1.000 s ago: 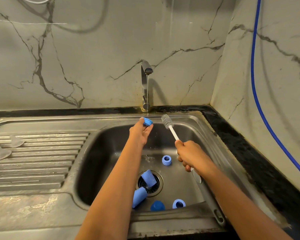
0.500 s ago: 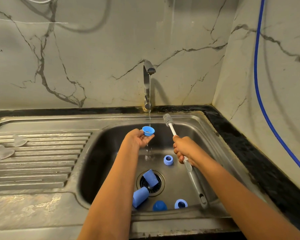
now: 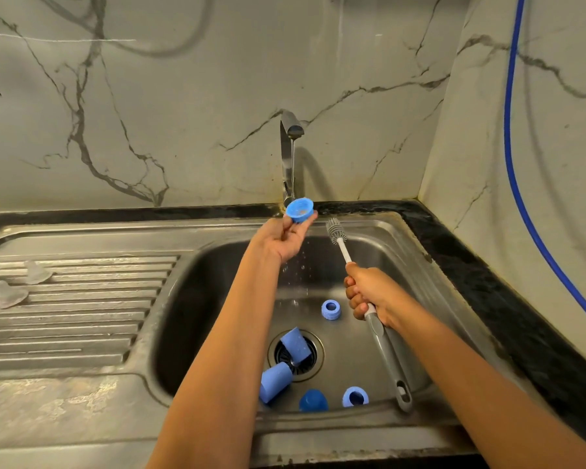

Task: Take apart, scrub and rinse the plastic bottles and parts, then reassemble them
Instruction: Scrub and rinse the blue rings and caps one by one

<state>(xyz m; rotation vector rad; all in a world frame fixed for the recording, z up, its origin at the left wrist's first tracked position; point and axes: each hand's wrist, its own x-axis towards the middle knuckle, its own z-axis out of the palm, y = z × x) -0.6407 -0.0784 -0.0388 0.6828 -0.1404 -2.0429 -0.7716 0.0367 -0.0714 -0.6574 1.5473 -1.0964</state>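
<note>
Warm, rather dim light came from the upper left: the tap [image 3: 286, 157] threw a soft shadow rightward on the wall [image 3: 183, 113], and the sink's [image 3: 183, 316] left side lay dark. Dull glare streaked the drainboard [image 3: 82, 299]. Wide-angle bending curved the hose [image 3: 505, 130] and the frame edges. The left hand [image 3: 286, 238] was sharp, unblurred.

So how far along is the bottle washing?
Done: everything is apart, and clear teats sit on the drainboard, seemingly finished. In hand: the left hand holds a blue cap under the running tap; the right hand grips the brush. Left: two cylinders, two rings and a dark cap lie in the sink; nothing is reassembled.
</note>
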